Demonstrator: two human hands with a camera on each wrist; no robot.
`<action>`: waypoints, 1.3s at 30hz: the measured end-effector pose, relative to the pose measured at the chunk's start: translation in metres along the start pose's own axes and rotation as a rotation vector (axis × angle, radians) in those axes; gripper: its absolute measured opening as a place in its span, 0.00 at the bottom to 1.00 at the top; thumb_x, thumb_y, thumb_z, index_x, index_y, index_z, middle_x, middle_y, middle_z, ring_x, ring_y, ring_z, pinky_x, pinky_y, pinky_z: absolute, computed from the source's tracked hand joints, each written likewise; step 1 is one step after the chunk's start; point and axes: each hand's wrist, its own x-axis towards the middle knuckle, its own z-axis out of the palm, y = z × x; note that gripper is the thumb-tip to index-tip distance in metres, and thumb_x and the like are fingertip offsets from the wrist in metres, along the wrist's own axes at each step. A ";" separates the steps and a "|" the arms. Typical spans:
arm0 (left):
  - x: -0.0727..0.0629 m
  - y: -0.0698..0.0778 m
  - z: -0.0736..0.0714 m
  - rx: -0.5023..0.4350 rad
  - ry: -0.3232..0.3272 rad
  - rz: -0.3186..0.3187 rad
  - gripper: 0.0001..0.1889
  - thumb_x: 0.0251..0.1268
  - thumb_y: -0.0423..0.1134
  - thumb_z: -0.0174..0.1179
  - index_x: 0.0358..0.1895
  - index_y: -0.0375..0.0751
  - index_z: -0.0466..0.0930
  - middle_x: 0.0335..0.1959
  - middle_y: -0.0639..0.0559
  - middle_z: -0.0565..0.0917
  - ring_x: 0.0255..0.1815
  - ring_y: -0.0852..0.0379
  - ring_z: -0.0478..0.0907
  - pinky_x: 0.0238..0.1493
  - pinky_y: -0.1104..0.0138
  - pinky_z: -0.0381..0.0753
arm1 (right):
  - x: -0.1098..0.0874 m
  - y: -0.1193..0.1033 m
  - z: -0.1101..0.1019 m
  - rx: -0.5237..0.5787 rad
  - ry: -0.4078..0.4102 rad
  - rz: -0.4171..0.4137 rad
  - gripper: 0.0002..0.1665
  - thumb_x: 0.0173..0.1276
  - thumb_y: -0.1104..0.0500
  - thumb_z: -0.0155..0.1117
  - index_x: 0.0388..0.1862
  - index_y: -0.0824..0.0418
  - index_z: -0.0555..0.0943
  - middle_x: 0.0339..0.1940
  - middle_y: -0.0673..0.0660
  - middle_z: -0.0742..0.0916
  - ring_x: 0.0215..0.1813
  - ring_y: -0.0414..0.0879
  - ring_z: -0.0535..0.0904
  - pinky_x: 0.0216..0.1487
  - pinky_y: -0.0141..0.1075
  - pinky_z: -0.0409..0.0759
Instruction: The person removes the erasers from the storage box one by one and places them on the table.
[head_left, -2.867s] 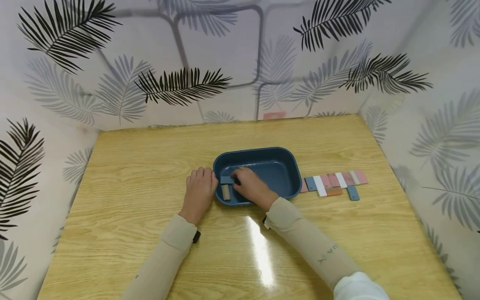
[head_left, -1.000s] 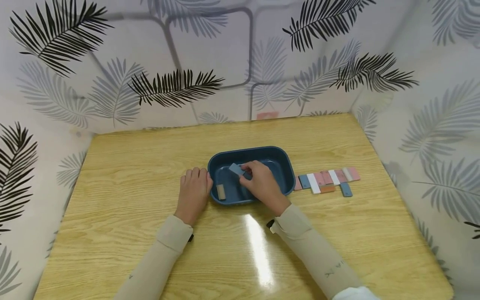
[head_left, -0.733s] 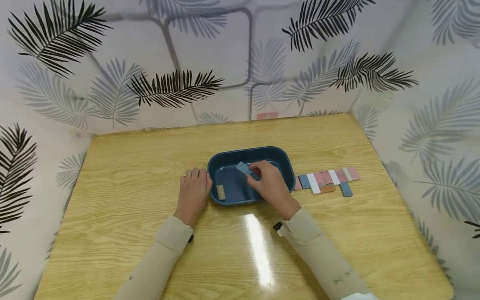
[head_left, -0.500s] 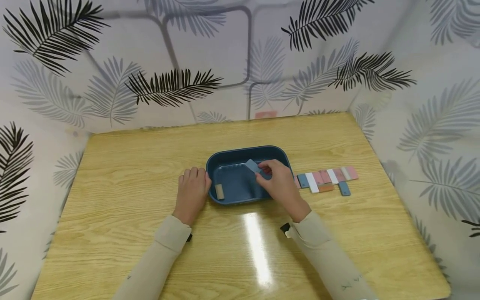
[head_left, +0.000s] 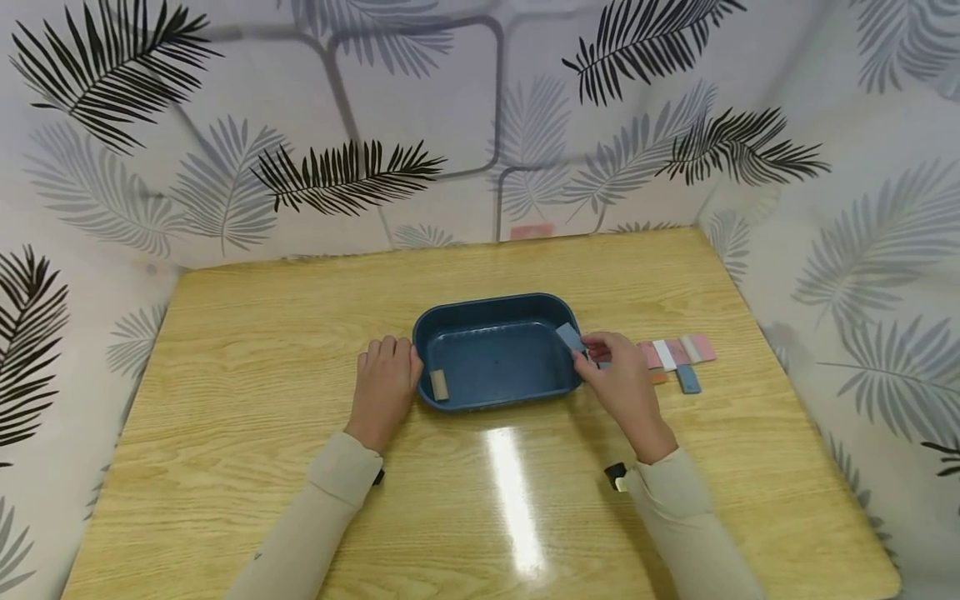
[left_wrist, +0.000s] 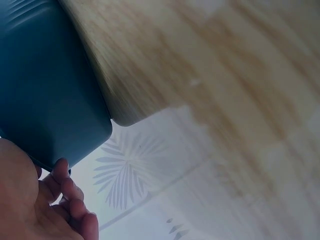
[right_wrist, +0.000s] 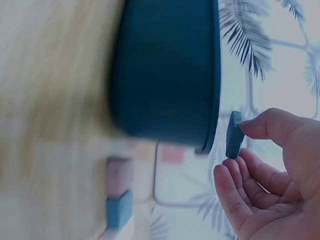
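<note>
A dark blue plastic basin (head_left: 495, 358) stands mid-table. My left hand (head_left: 385, 383) holds the basin's left end; in the left wrist view its curled fingers (left_wrist: 75, 195) meet the rim. My right hand (head_left: 618, 379) pinches a flat blue block (head_left: 570, 336) between thumb and fingers, over the basin's right rim. The right wrist view shows that block (right_wrist: 233, 135) held on edge, apart from the basin wall. Inside the basin, at the lower left, lies one beige block (head_left: 439, 384).
Right of the basin runs a row of flat blocks, pink (head_left: 702, 347) and white (head_left: 664, 355) among them, partly hidden by my right hand. A blue block (head_left: 687, 378) and an orange block (head_left: 658, 377) lie below the row. Patterned cloth (head_left: 420, 100) surrounds the wooden table (head_left: 285, 333).
My right hand has lifted the blue block from the basin's left part and carried it rightward to the right rim. The left hand has stayed at the basin's left end.
</note>
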 end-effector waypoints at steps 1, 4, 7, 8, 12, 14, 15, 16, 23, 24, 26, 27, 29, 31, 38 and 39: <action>0.000 0.000 0.000 0.000 0.000 0.000 0.16 0.72 0.43 0.36 0.33 0.38 0.70 0.29 0.46 0.68 0.31 0.47 0.63 0.33 0.58 0.61 | -0.002 0.005 -0.003 -0.003 0.006 0.010 0.17 0.60 0.56 0.66 0.45 0.64 0.80 0.40 0.58 0.82 0.39 0.51 0.79 0.42 0.44 0.77; -0.001 0.000 0.001 0.004 -0.005 -0.005 0.17 0.72 0.44 0.36 0.33 0.38 0.70 0.28 0.46 0.68 0.31 0.47 0.63 0.32 0.59 0.60 | -0.007 0.018 -0.010 -0.024 0.021 0.040 0.17 0.61 0.56 0.65 0.45 0.65 0.80 0.39 0.59 0.82 0.39 0.51 0.80 0.42 0.44 0.77; -0.001 0.000 0.002 0.006 -0.005 -0.004 0.17 0.73 0.44 0.35 0.33 0.38 0.70 0.29 0.47 0.67 0.31 0.47 0.62 0.32 0.59 0.60 | -0.012 0.030 -0.015 -0.056 0.044 0.063 0.16 0.60 0.57 0.65 0.44 0.66 0.80 0.37 0.60 0.83 0.38 0.51 0.80 0.41 0.44 0.77; -0.001 0.001 0.002 0.007 -0.006 -0.003 0.17 0.73 0.44 0.35 0.34 0.38 0.70 0.29 0.47 0.67 0.31 0.47 0.62 0.32 0.59 0.60 | -0.015 0.033 -0.016 -0.058 0.044 0.077 0.16 0.60 0.58 0.65 0.44 0.66 0.80 0.37 0.60 0.83 0.38 0.52 0.80 0.41 0.44 0.78; -0.002 0.002 0.001 0.004 0.005 0.004 0.17 0.73 0.44 0.34 0.33 0.37 0.69 0.28 0.46 0.67 0.31 0.47 0.63 0.32 0.58 0.60 | -0.026 0.044 -0.017 -0.062 0.031 0.135 0.16 0.59 0.58 0.65 0.43 0.68 0.80 0.36 0.62 0.83 0.38 0.53 0.80 0.40 0.45 0.78; -0.002 0.003 0.000 -0.002 0.007 0.007 0.17 0.73 0.43 0.34 0.33 0.37 0.69 0.28 0.46 0.67 0.31 0.47 0.63 0.32 0.58 0.60 | -0.033 0.049 -0.016 -0.067 0.023 0.155 0.16 0.59 0.59 0.65 0.42 0.69 0.79 0.35 0.63 0.83 0.37 0.53 0.80 0.39 0.45 0.78; -0.002 0.004 0.000 -0.006 0.010 0.008 0.17 0.73 0.43 0.35 0.33 0.37 0.69 0.28 0.46 0.67 0.31 0.47 0.63 0.31 0.58 0.60 | -0.037 0.052 -0.016 -0.070 0.024 0.156 0.15 0.59 0.60 0.65 0.42 0.69 0.79 0.35 0.63 0.83 0.37 0.53 0.80 0.39 0.45 0.78; -0.002 0.004 0.000 -0.010 0.012 0.009 0.16 0.73 0.43 0.35 0.33 0.37 0.69 0.28 0.46 0.67 0.30 0.47 0.63 0.31 0.58 0.60 | -0.040 0.055 -0.015 -0.073 0.027 0.155 0.15 0.58 0.60 0.66 0.41 0.69 0.79 0.35 0.62 0.83 0.36 0.53 0.80 0.38 0.45 0.78; -0.002 0.005 -0.001 -0.012 0.018 -0.001 0.16 0.73 0.42 0.36 0.32 0.37 0.69 0.27 0.46 0.66 0.30 0.47 0.62 0.31 0.58 0.59 | -0.051 0.063 -0.016 -0.128 0.033 0.164 0.15 0.58 0.59 0.67 0.39 0.68 0.80 0.33 0.61 0.84 0.35 0.52 0.81 0.36 0.45 0.78; -0.002 0.005 -0.001 -0.010 0.016 0.000 0.16 0.73 0.42 0.35 0.33 0.37 0.69 0.27 0.46 0.66 0.30 0.47 0.62 0.31 0.58 0.59 | -0.052 0.063 -0.017 -0.135 0.025 0.173 0.15 0.58 0.58 0.66 0.40 0.68 0.80 0.32 0.61 0.84 0.35 0.52 0.81 0.36 0.45 0.78; -0.002 0.005 0.000 -0.017 0.013 -0.004 0.16 0.73 0.42 0.35 0.33 0.37 0.69 0.27 0.46 0.66 0.30 0.47 0.62 0.31 0.59 0.59 | -0.052 0.063 -0.018 -0.147 0.003 0.193 0.16 0.59 0.58 0.66 0.40 0.69 0.80 0.32 0.61 0.84 0.35 0.52 0.81 0.35 0.45 0.78; -0.002 0.005 0.000 -0.020 0.013 -0.003 0.16 0.73 0.42 0.35 0.32 0.37 0.69 0.27 0.46 0.66 0.30 0.47 0.62 0.31 0.59 0.59 | -0.052 0.063 -0.018 -0.151 -0.007 0.204 0.16 0.59 0.57 0.66 0.40 0.69 0.80 0.32 0.61 0.84 0.35 0.52 0.81 0.35 0.45 0.78; -0.002 0.005 0.000 -0.024 0.013 -0.001 0.16 0.73 0.42 0.35 0.32 0.37 0.69 0.27 0.46 0.66 0.30 0.47 0.62 0.31 0.58 0.59 | -0.052 0.063 -0.018 -0.153 -0.020 0.226 0.17 0.59 0.57 0.66 0.40 0.69 0.80 0.32 0.61 0.84 0.35 0.52 0.81 0.35 0.45 0.78; -0.002 0.004 0.000 -0.026 0.013 -0.001 0.16 0.73 0.42 0.35 0.32 0.37 0.69 0.27 0.46 0.66 0.30 0.47 0.62 0.31 0.58 0.59 | -0.052 0.063 -0.018 -0.154 -0.026 0.239 0.17 0.59 0.56 0.66 0.40 0.69 0.80 0.32 0.61 0.84 0.35 0.52 0.80 0.35 0.44 0.78; -0.002 0.003 0.001 -0.028 0.008 -0.008 0.16 0.73 0.43 0.35 0.32 0.37 0.68 0.27 0.46 0.66 0.31 0.47 0.62 0.31 0.58 0.59 | -0.052 0.061 -0.015 -0.146 -0.055 0.253 0.17 0.58 0.56 0.67 0.40 0.68 0.81 0.31 0.60 0.84 0.34 0.50 0.80 0.35 0.42 0.77; -0.002 0.002 0.001 -0.029 0.007 -0.009 0.16 0.73 0.43 0.35 0.32 0.37 0.68 0.27 0.46 0.66 0.31 0.47 0.62 0.31 0.58 0.59 | -0.051 0.062 -0.015 -0.146 -0.058 0.255 0.16 0.58 0.56 0.67 0.40 0.68 0.81 0.31 0.60 0.84 0.34 0.50 0.80 0.35 0.42 0.77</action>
